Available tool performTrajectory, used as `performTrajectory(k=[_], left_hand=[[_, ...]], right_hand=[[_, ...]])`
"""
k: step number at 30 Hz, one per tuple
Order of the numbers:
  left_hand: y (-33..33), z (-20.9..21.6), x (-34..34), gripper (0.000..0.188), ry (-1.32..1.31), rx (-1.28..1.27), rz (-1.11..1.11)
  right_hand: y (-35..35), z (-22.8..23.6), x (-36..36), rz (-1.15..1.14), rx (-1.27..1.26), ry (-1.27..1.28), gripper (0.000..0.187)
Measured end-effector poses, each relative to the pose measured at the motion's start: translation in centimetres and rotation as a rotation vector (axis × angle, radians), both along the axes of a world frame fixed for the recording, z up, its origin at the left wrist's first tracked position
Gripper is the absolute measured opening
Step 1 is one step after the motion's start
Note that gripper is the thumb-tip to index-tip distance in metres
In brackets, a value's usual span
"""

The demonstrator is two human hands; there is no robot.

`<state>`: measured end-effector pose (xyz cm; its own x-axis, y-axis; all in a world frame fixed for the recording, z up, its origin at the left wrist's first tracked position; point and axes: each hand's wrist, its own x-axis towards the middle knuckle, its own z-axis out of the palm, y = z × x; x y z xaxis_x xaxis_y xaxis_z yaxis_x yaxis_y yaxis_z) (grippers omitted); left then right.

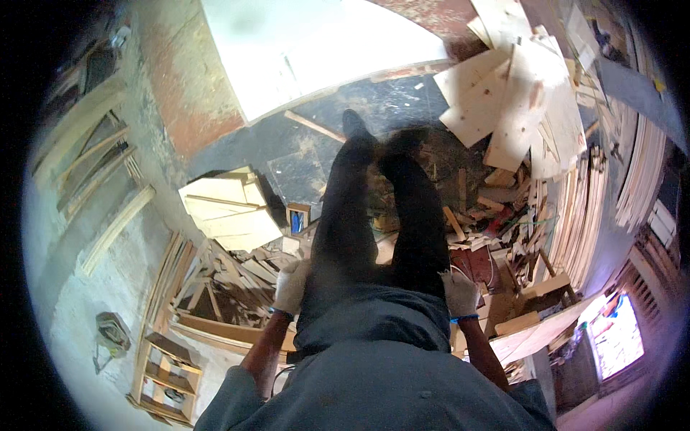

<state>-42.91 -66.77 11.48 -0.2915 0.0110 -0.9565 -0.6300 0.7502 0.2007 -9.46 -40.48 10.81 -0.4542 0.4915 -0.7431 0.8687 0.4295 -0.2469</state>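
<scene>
Cluttered workshop, dark floor (295, 172) scuffed and littered, pale wall (68, 302) on the left. Person in front of me is looking down, arms hanging. Nearest the hands: wood scraps, a loose heap (248, 276) just beside the left hand (291, 286), and mixed offcuts (496, 197) ahead of the right hand (461, 293). Both hands in whitish gloves, one at each side of the dark trousers (417, 237). Left fingers look loosely bent; can't tell how far open, or whether they grip anything. Right fingers partly hidden at the thigh; opening and hold can't be told either.

Next out: wooden box frame (543, 289) right of the right hand, tilted. Beyond the left heap, pale plywood pieces (230, 208) in an uneven stack; near them, small box (297, 218) with something blue inside. Single stick (313, 125) flat on the floor, near the left shoe (352, 122).

Farther: big white sheet (316, 43) ahead; fanned pale boards (517, 100) at upper right; long strips (578, 208) bundled below those. Far left, slats (118, 226) against the wall, small wooden shelf unit (169, 377) lower down. Bright patch (616, 334) lower right, opening or screen, unclear.
</scene>
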Motion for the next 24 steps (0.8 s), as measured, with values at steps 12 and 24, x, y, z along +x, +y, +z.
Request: performTrajectory(k=[12,24], left_hand=[[-3.3,-0.1,0.3,0.028,0.421,-0.151,-0.407],[-1.8,-6.4,5.3,0.055,-0.17,-0.303,0.465]], right_hand=[[2.8,3.0,-5.8,0.338,-0.198,-0.018,0.044],[13.8,-2.1,-13.2,0.442,-0.723,-0.42,0.049]])
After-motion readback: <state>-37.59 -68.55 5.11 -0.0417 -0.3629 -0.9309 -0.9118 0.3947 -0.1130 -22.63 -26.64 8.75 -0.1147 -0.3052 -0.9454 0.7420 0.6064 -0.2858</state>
